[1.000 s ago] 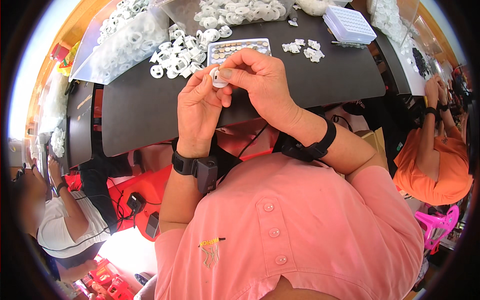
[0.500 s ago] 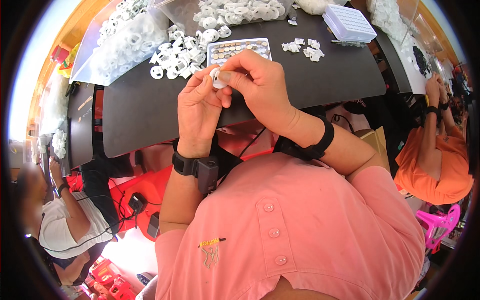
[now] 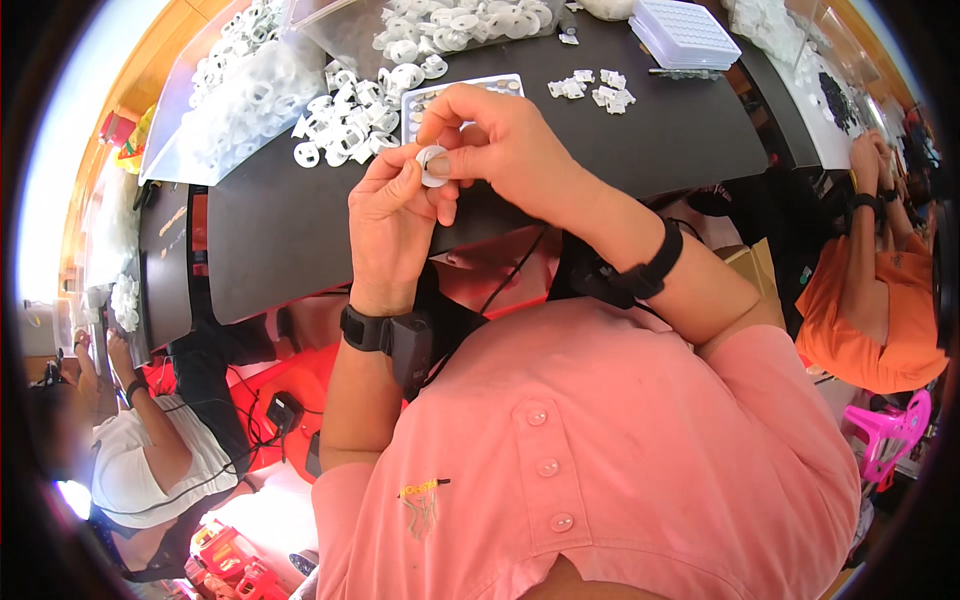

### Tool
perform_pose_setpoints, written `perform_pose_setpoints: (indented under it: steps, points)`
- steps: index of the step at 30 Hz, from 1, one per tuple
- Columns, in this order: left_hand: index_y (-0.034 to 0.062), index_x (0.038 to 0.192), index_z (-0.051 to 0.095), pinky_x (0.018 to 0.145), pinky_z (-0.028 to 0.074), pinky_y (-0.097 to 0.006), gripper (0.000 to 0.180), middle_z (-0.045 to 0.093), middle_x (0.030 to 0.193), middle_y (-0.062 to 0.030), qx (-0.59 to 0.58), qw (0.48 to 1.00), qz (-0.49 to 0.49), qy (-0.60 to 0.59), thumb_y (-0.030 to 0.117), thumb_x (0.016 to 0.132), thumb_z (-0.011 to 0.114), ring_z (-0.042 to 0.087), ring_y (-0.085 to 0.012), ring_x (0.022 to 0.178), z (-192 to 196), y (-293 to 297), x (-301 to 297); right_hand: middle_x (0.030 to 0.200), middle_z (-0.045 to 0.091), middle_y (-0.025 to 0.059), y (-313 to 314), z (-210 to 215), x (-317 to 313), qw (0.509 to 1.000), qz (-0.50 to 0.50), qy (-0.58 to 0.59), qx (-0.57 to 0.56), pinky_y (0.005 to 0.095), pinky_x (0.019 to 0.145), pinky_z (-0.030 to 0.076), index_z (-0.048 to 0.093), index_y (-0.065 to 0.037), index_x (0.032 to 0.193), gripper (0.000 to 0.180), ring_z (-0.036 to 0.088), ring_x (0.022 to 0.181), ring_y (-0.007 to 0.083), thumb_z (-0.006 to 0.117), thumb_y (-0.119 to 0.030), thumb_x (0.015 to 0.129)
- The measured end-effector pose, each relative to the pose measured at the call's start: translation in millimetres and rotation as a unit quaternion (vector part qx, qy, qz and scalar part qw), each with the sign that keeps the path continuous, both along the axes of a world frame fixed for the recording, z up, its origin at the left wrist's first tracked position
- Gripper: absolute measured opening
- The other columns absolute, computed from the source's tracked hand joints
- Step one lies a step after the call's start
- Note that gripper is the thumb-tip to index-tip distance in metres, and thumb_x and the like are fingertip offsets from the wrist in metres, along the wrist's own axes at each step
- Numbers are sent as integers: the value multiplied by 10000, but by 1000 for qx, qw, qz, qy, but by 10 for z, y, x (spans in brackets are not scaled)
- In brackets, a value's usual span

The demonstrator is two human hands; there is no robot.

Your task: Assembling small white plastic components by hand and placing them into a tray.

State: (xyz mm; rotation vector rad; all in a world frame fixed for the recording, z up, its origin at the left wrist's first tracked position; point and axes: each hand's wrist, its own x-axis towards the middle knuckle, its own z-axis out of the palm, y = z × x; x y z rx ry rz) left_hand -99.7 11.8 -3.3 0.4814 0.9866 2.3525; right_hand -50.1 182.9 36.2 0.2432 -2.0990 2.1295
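Between my two hands, above the near edge of the dark table, is a small round white plastic part [image 3: 431,168]. My left hand [image 3: 392,205] pinches its left side between thumb and fingers. My right hand [image 3: 500,145] presses its thumb onto the part's face, its fingers curled behind. The thumb covers some of the face, so I cannot see what lies under it. Just beyond my hands, partly hidden by the right one, sits a white tray [image 3: 405,112] with small round metal pieces. A heap of similar white plastic parts [image 3: 350,118] lies left of the tray.
Clear bins of white parts [image 3: 235,105] stand along the far left and back. Small white pieces [image 3: 605,92] lie to the right, near stacked white trays [image 3: 690,38]. The dark tabletop [image 3: 270,230] ends close to my body. Co-workers sit at left and right.
My right thumb has moved onto the face of the white part, which now faces more toward me. The whole view has shifted slightly.
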Motion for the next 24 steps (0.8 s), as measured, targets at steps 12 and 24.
perform_pose_setpoints:
  steps: [12, 24]
  points:
    - [-53, 1119, 613, 561, 489, -291, 255, 676, 922, -143, -58, 998, -23, 25, 165, 985, 618, 668, -225, 754, 72, 29, 59, 691, 582, -5, 181, 138, -58, 992, 80, -88, -29, 226, 519, 426, 657, -33, 934, 142, 547, 573, 74, 733, -37, 814]
    - [-71, 1044, 669, 545, 519, -289, 235, 691, 921, -135, -204, 959, 154, 123, 144, 949, 670, 682, -208, 711, 461, -223, -137, 616, 593, 33, 321, 615, -186, 964, -118, 160, 179, 309, 563, 431, 695, -47, 892, 137, 530, 555, 123, 701, -103, 767]
